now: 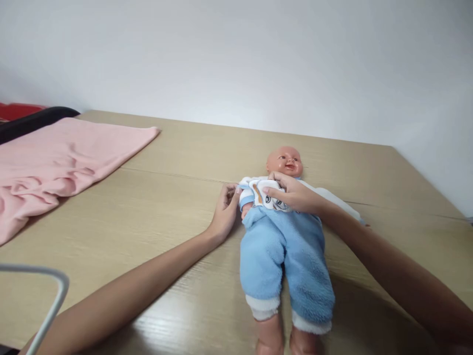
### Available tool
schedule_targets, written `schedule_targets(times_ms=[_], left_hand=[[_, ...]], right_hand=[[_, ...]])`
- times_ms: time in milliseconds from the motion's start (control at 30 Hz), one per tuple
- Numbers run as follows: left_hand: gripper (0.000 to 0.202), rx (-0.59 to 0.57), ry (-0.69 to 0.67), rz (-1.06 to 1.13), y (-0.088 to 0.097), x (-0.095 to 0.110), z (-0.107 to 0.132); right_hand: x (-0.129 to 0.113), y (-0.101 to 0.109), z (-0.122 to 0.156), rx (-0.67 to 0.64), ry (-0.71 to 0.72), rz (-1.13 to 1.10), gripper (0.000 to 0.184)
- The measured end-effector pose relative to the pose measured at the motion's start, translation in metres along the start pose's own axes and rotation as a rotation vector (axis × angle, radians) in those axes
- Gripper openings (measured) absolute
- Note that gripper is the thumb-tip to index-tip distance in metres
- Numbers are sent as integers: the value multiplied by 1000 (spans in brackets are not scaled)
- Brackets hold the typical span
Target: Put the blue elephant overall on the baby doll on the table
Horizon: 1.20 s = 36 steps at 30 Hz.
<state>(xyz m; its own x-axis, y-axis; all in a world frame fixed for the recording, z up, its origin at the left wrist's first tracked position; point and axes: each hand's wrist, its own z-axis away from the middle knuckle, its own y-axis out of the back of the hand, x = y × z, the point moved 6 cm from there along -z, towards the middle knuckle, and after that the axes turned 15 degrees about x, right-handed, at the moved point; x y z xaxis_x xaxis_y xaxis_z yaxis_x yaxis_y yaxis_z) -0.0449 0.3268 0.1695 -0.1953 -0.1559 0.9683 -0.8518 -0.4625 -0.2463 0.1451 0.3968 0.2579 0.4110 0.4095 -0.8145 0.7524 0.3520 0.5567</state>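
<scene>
A baby doll (284, 160) lies on its back, head away from me, dressed in fluffy blue pants (283, 251) with white cuffs and a white, blue-trimmed top (262, 195) with a printed front. My left hand (226, 212) pinches the top's edge at the doll's shoulder on the left, thumb against fingers. Over the chest, my right hand (291, 193) is closed on the front of the same top; its lower fingers are partly hidden. One sleeve (338, 199) stretches out flat to the right, beyond my right forearm. The doll's bare feet are cut off by the frame's bottom.
A pink cloth (70, 158) lies partly rumpled across the left side of the wooden table (177, 197). Behind it are a black curved edge (44, 118) and something red (20, 111). A white bent tube or cable (61, 291) stands in the near left corner. A wall closes the back.
</scene>
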Motion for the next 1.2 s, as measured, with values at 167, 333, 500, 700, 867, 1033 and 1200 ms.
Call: schedule_targets(times_ms=[167, 333, 500, 700, 867, 1033, 1200], left_hand=[[45, -54, -44, -43, 0, 6, -4], [44, -82, 65, 60, -6, -2, -16], [45, -166, 270, 217, -25, -11, -29], [40, -281, 344, 167, -33, -15, -42], [39, -246, 218, 103, -29, -13, -43], [46, -244, -33, -134, -27, 2, -41], [45, -262, 16, -49, -28, 2, -48]], right_hand=[[11, 0, 4, -7, -37, -215, 43], [11, -8, 5, 36, -14, -314, 44], [18, -10, 5, 68, -83, -401, 48], [33, -4, 2, 145, -171, -541, 49], [44, -3, 3, 218, -299, -646, 47], [40, -1, 6, 227, -264, -645, 48], [30, -3, 7, 206, -174, -581, 58]])
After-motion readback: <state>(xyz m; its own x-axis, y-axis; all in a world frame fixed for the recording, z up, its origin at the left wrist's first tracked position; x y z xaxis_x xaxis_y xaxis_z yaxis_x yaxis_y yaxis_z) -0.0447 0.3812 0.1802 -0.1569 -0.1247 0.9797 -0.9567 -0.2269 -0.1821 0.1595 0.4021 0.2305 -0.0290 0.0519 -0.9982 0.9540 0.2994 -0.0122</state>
